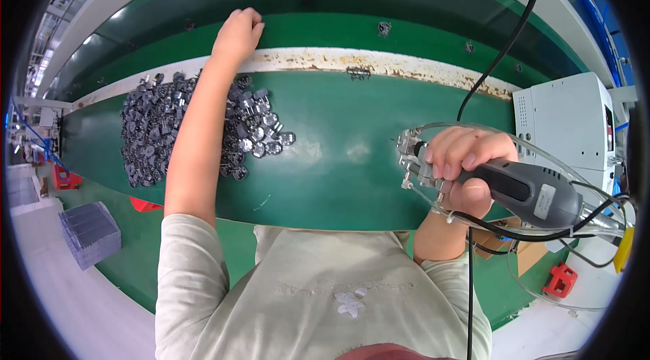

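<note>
My left arm stretches across the bench over a pile of small dark grey and black parts point(149, 123) with metal pins or prongs. Past the rusty white ledge, my left hand point(240, 35) is closed above the green conveyor belt, its fingers curled in; whatever they hold is hidden. On the right, my right hand point(467, 157) wraps round a grey and black electric screwdriver point(525, 191). Its metal head points left above the green bench top point(338, 150). Clear tubes and a black cable run from the tool.
Several similar small parts, one of them a dark part point(384, 28), lie spaced along the conveyor belt point(338, 30). A small dark strip point(359, 73) sits at the white ledge point(298, 59). A light grey machine box point(565, 126) stands right; a black cable point(508, 42) hangs beside it.
</note>
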Available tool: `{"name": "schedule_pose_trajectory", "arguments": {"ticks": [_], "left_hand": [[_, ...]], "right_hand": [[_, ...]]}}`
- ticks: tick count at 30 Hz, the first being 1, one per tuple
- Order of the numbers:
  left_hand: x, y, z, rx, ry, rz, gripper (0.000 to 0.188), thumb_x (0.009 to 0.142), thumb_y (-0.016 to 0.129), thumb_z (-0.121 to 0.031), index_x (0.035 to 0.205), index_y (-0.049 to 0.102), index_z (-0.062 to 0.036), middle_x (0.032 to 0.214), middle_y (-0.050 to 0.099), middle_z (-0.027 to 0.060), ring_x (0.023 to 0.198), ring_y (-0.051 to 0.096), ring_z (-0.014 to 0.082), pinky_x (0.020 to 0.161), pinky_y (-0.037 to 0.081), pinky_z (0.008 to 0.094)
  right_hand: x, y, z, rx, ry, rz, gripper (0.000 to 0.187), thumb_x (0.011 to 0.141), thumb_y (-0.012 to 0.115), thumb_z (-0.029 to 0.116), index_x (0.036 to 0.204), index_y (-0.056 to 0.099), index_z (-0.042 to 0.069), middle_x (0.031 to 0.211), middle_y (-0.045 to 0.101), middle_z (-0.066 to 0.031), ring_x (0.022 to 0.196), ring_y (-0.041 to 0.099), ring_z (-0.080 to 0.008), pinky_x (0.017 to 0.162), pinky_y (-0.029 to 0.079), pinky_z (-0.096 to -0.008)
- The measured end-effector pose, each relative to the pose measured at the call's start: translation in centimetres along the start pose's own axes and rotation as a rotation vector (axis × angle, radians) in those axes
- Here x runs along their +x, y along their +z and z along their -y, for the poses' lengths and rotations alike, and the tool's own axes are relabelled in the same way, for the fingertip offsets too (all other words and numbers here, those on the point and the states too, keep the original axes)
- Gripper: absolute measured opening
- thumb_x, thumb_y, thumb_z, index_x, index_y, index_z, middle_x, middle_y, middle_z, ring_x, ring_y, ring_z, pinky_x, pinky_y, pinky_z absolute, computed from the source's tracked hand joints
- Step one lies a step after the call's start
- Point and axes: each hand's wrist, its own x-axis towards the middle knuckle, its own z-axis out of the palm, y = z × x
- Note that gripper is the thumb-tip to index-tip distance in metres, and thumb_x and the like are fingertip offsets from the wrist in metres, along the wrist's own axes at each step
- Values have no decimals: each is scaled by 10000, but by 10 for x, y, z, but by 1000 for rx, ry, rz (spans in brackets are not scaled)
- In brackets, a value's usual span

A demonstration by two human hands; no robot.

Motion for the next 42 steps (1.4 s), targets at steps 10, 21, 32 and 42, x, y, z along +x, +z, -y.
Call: {"name": "schedule_pose_trajectory", "arguments": {"ticks": [10, 21, 32, 42], "left_hand": [[-169, 17, -168, -660, 544, 360, 497, 806, 806, -115, 1269, 643, -42, 1106, 668, 125, 1047, 637, 335, 922, 537, 426], [-166, 19, -154, -614, 599, 272, 297, 754, 844, -148, 1012, 740, -43, 1029, 624, 75, 980, 610, 289, 879, 513, 408], [-165, 21, -153, -597, 623, 252, 300, 764, 847, -170, 1020, 748, -48, 1020, 622, 68, 965, 607, 283, 872, 508, 403], [-167, 23, -152, -606, 602, 313, 282, 769, 840, -172, 1003, 740, -50, 1008, 624, 71, 981, 611, 292, 888, 500, 416]], "right_hand": [[7, 2, 8, 29, 106, 51, 325, 861, 834, 164, 933, 536, 58, 667, 594, -86, 535, 566, -203, 580, 539, -406], [2, 11, -7, -128, 109, 159, 275, 930, 702, 273, 971, 497, 94, 675, 571, -43, 527, 562, -187, 560, 537, -402], [3, 15, -11, -156, 118, 151, 274, 925, 700, 274, 958, 495, 94, 669, 568, -48, 520, 557, -188, 550, 538, -403], [8, 31, -19, -267, 148, 187, 237, 878, 739, 93, 884, 504, 66, 638, 567, -70, 521, 558, -188, 530, 521, -370]]}}
